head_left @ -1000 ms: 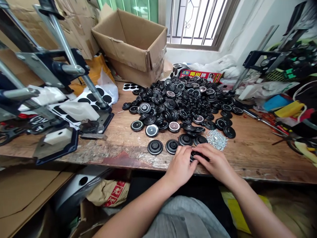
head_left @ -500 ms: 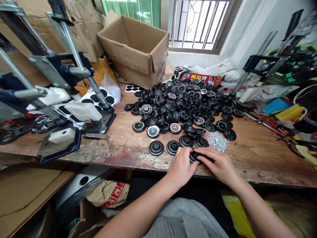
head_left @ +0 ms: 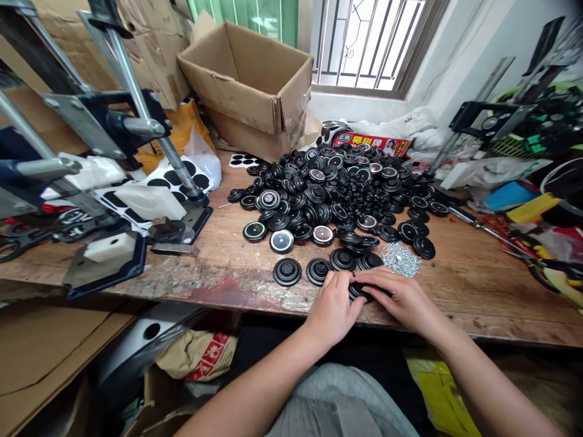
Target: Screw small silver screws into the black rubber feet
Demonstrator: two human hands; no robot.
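Note:
Close to the table's front edge, my left hand [head_left: 333, 306] and my right hand [head_left: 395, 298] close on a round black ridged disc [head_left: 358, 291] from its two sides. Fingers cover much of that disc, and any small part on it is hidden. Just beyond my hands lie more black discs, one [head_left: 342, 260] among them with raised rings. Farther left, another ringed disc [head_left: 286, 272] lies flat by itself. A small heap of silvery screws [head_left: 401, 259] sits beyond my right hand. Behind them spreads a big pile of black discs [head_left: 314, 194].
Lever presses [head_left: 146, 121] stand at the left, another press [head_left: 473, 121] at the back right. An open cardboard box [head_left: 246, 91] is behind the pile, beside a red printed carton [head_left: 371, 144]. A long screwdriver [head_left: 483, 224] and other tools lie on the right.
Both hands stay on the disc, with only a slight shift of the right fingers over it. The view has tilted a little.

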